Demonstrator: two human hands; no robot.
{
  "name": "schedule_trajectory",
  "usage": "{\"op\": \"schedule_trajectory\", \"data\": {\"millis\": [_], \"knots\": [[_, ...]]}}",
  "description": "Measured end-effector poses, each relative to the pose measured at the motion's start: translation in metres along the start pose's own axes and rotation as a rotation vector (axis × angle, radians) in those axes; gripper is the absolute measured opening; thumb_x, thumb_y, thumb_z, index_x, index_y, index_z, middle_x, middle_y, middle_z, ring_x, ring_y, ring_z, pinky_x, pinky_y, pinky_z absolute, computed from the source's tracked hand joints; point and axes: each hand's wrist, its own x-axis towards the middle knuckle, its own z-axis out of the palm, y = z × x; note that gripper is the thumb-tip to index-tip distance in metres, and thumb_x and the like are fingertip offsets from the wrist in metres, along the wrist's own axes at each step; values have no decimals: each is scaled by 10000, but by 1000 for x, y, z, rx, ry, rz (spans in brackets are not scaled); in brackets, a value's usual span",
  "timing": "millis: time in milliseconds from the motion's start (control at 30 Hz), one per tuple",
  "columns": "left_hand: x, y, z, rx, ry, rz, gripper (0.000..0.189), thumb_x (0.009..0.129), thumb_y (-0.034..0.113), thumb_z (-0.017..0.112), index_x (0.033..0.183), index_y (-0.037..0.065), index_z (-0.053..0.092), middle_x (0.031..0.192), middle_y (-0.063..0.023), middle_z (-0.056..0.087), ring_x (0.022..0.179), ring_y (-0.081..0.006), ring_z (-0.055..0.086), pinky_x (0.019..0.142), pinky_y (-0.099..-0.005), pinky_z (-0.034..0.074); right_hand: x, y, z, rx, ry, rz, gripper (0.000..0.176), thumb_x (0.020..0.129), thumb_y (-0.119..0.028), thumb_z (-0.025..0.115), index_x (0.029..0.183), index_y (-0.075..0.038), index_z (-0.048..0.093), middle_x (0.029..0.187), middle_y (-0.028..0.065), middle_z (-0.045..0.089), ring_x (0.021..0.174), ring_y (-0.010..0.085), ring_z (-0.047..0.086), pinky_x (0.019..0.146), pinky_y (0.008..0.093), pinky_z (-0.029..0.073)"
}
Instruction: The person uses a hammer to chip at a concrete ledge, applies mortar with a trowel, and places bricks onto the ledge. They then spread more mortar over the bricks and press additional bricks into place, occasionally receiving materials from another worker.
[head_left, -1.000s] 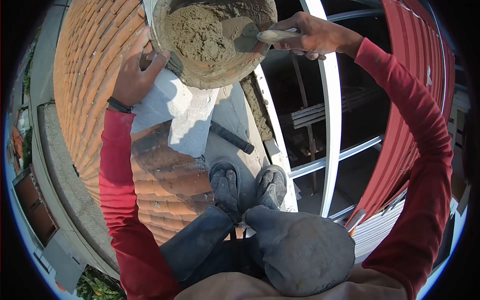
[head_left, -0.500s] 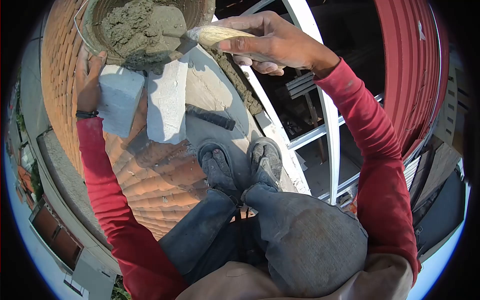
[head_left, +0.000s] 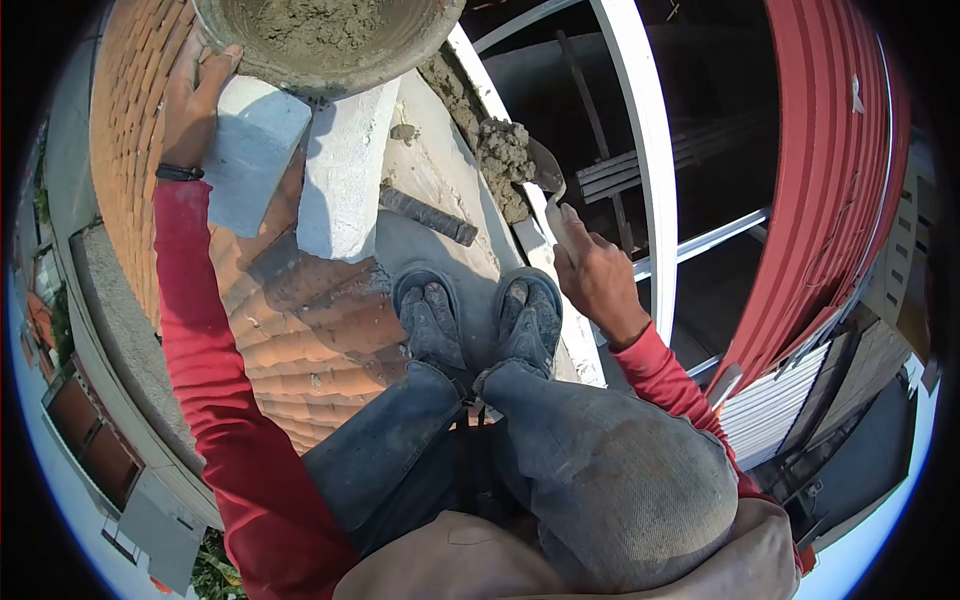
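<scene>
My right hand [head_left: 597,280] is closed round the handle of a trowel [head_left: 545,168]. The trowel blade lies against a lump of wet mortar [head_left: 505,148] on the narrow mortar strip beside the white frame. At upper left, my left hand [head_left: 192,105] grips the rim of a mortar bucket [head_left: 400,52], fingers curled over its edge. Grey mortar [head_left: 315,28] sits inside the bucket, which is partly cut off by the top of the view. Below the bucket, two pale blocks, a bluish block [head_left: 250,155] and a white block [head_left: 345,180], rest side by side near my left wrist.
A dark, mortar-crusted bar [head_left: 428,215] lies on the concrete ledge [head_left: 430,150] in front of my feet. Orange roof tiles [head_left: 310,340] slope away on the left. On the right, a white metal frame [head_left: 650,150] borders a dark opening, with red corrugated sheeting [head_left: 820,170] beyond.
My right hand has brought the trowel down and right from the bucket to the strip, where a mortar lump now sits. My left hand stays on the bucket rim.
</scene>
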Motion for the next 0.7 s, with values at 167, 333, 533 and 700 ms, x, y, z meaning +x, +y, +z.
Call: {"op": "schedule_trajectory", "data": {"millis": [167,333,533,700], "knots": [[-7,-4,-1,30,-25,-24,492,953,257,575,1357,-10,488,1239,-107,598,1147,-180,540,1018,-296,378,1,-13,-28,30,-33,7,519,821,-148,668,1303,0,545,813,237,680,651,389,669,614,442,543],[-4,5,8,42,27,-4,545,934,279,604,1374,-12,468,1299,-125,570,1216,-202,507,1053,-315,351,60,-56,-149,229,145,-211,487,845,-65,639,1314,-92,509,998,231,707,795,377,724,709,410,593],[-3,24,18,68,-56,37,593,906,311,633,1362,-31,472,1310,-174,565,1223,-251,518,1053,-338,364,237,-82,-130,-624,485,-692,387,839,-113,634,1219,-100,561,754,105,667,618,277,682,500,347,531],[1,21,9,-6,-51,-59,673,898,321,641,1425,-28,409,1329,-198,557,1234,-267,531,1052,-345,379,241,-116,-93,-954,380,-938,216,826,-112,634,1027,-55,689,792,86,683,772,219,706,631,327,574]]}}
